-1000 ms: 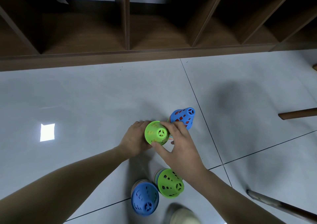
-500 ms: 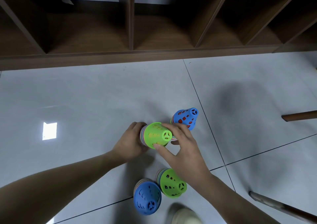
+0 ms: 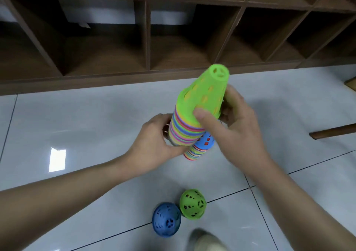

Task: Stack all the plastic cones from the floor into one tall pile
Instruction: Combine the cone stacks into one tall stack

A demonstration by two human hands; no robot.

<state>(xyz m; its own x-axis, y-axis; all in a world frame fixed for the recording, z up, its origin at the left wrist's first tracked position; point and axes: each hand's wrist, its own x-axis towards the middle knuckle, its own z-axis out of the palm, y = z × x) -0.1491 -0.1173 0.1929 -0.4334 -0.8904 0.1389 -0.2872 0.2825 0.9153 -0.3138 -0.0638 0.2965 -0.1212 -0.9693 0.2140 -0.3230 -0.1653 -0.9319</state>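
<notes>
A tall pile of plastic cones with a green cone on top [image 3: 204, 96] and many coloured rims below is lifted off the floor and tilted away from me. My left hand [image 3: 154, 145] grips the pile's lower end. My right hand [image 3: 231, 123] grips its upper part, thumb on the green cone. Under the lifted pile a blue-topped pile of cones [image 3: 202, 146] stands on the floor, partly hidden. Nearer me stand a green-topped pile [image 3: 192, 204] and a blue-topped pile [image 3: 166, 220].
A wooden shelf unit with open compartments [image 3: 148, 44] runs along the far edge of the grey tiled floor [image 3: 77, 127]. A wooden pole [image 3: 333, 131] lies at the right. A shoe tip [image 3: 208, 241] shows at the bottom.
Both hands have raised the green-topped pile from the floor and tipped it up and away. The view has come closer, and the blue-topped pile now sits beneath it.
</notes>
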